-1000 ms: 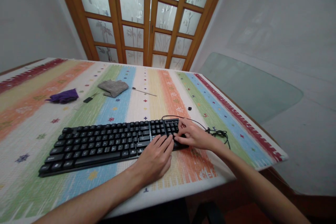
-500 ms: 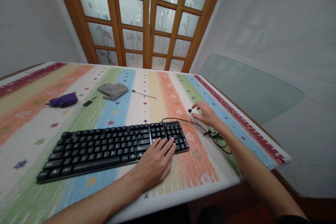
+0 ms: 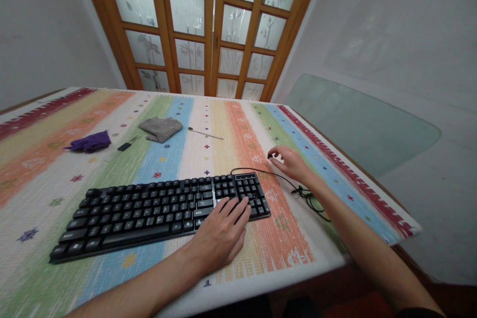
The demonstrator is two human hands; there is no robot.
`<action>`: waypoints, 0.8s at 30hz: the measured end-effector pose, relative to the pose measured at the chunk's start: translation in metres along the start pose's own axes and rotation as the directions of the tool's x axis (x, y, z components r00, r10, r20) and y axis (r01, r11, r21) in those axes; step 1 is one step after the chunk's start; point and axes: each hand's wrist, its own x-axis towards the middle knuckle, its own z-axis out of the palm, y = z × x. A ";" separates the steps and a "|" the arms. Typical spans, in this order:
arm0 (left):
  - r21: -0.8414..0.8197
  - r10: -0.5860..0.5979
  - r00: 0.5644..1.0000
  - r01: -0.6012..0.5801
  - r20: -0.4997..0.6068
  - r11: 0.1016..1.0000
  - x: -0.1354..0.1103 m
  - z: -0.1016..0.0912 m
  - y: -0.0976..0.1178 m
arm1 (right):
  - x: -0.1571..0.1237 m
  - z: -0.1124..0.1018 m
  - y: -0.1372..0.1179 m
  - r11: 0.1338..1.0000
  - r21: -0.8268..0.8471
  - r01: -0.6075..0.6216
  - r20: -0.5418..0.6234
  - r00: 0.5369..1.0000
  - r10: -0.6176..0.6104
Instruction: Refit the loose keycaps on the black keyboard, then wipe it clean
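A black keyboard (image 3: 149,208) lies across the striped cloth near the table's front. My left hand (image 3: 221,231) rests flat on its right end, fingers stretched over the keys. My right hand (image 3: 292,163) is further back on the right, fingertips pinched on a small black piece (image 3: 269,156) lying on the cloth. The keyboard's black cable (image 3: 309,196) runs under my right wrist and bunches there.
The striped cloth (image 3: 238,129) covers the table. At the back left lie a grey cloth (image 3: 161,128), a purple cloth (image 3: 89,141), a small black object (image 3: 124,146) and a thin metal tool (image 3: 205,133). The table's right edge (image 3: 357,169) is close. Wooden glass doors stand behind.
My right hand left the keyboard's right end, reached back to the small black piece, and its fingers have now closed on it. The left hand stayed on the keyboard.
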 end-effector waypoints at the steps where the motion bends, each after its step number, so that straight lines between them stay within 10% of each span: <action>1: -0.004 -0.002 1.000 0.002 0.000 1.000 0.000 0.000 0.000 | -0.001 -0.006 -0.011 0.998 0.064 0.024 0.005 1.000 -0.025; 9: -0.004 -0.011 1.000 0.011 0.010 1.000 0.002 -0.002 0.001 | -0.020 -0.025 -0.083 0.926 0.307 0.220 0.218 0.931 -0.294; 24: 0.000 0.008 1.000 -0.008 0.001 1.000 0.002 -0.003 0.001 | -0.029 -0.009 -0.092 0.926 0.232 0.298 0.267 0.896 -0.355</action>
